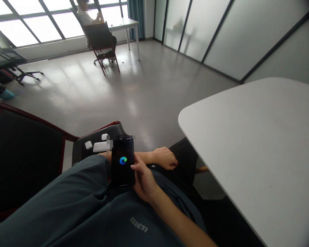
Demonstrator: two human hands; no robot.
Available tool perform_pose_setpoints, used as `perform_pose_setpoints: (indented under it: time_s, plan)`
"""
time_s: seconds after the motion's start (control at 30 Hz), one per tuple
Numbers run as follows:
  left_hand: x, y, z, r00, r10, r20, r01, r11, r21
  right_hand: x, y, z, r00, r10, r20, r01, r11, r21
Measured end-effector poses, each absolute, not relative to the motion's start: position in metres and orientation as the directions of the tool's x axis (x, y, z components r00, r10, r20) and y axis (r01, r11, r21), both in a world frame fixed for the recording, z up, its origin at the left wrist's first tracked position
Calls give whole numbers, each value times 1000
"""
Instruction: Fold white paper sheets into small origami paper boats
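My right hand is wrapped around the lower right edge of a black smartphone, its thumb along the side of the screen. The phone is upright towards me and shows a blue-green swirl logo on a dark screen. Behind it, my left forearm passes across my lap. My left hand rests to the right of the phone, above dark clothing, with its fingers curled into a loose fist; nothing sticks out of it. Several small white items, including a long white box, lie left of the phone.
The white items lie on a black chair seat. A white table with a rounded corner stands close on my right. Farther off, a person sits at another white table. Office chairs stand by the windows.
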State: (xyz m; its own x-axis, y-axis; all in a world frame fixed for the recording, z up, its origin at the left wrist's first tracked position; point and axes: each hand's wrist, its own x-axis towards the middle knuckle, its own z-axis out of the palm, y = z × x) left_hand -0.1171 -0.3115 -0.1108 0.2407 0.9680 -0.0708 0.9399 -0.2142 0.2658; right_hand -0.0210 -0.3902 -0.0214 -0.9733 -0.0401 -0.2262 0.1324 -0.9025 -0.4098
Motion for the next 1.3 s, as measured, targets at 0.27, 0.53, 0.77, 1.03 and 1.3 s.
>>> perform_pose_setpoints:
  time_s: [0.27,0.53,0.77,1.03,1.3]
  plan:
    - [-117,-312,-113,240,968,-74,940,-213,268,-21,-390,-21,-980,-21,-196,100,-908,-406]
    - [-116,-311,-113,236,968,-91,939,-202,279,-23,-385,-21,-984,-2,-177,69,-926,-371]
    - [-116,-310,-112,243,966,-92,932,-207,297,-22,-373,-14,-980,11,-197,60,-934,-353]
    - [-117,-311,-112,253,963,-92,937,-220,273,-20,-373,-12,-982,17,-190,56,-926,-372]
    - [-116,-311,-113,250,966,-68,940,-225,256,-19,-372,-9,-982,44,-182,32,-918,-396]
